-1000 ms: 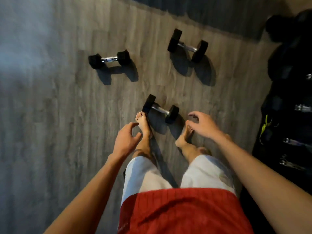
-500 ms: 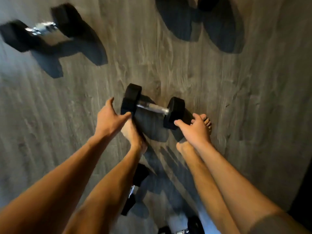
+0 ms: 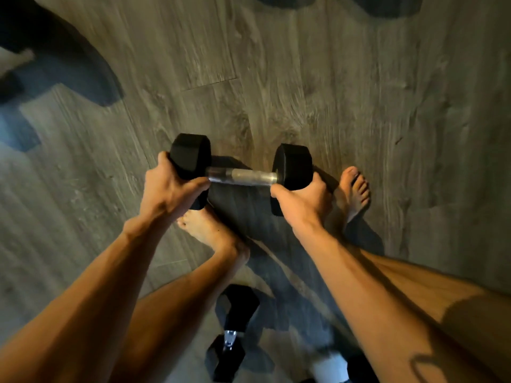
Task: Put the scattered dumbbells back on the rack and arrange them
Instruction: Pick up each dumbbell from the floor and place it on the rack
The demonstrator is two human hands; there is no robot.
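A black hex dumbbell [image 3: 243, 176] with a steel handle lies crosswise in front of my bare feet. My left hand [image 3: 171, 186] is wrapped around its left head. My right hand [image 3: 301, 200] clasps its right head from below and behind. The handle between the heads is bare. A second, smaller black dumbbell [image 3: 231, 331] lies on the floor between my legs, near the bottom edge. The rack is out of view.
Grey wood-plank floor [image 3: 387, 106] all around. My left foot [image 3: 213, 230] and right foot [image 3: 355, 192] stand just behind the gripped dumbbell. A blurred dark shape [image 3: 55, 64] and its shadow sit at the upper left; dark shadows touch the top edge.
I have bent lower and the view has closed in. Both hands went from hovering beside the dumbbell's heads to gripping them.
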